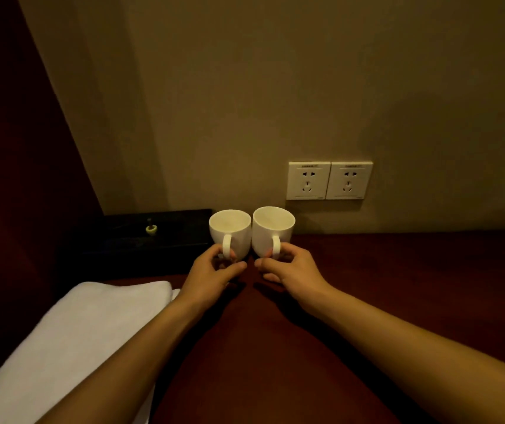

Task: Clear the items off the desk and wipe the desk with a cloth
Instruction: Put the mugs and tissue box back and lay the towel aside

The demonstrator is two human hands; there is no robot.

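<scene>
from the head view, two white cups stand side by side at the back of the dark red bench [398, 286], near the wall. the left hand [211, 275] pinches the left cup [230, 229] by its handle in a closed grip, and the right hand [291, 270] likewise grasps the right cup [273, 226]. a folded white cloth [70, 341] lies on the bench at the left.

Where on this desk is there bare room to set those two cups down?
The widest bare patch is the desk to the right of the right cup, below the wall sockets. The left side is crowded: a black tray stands behind the left cup, and a folded white cloth covers the near-left corner.
</scene>
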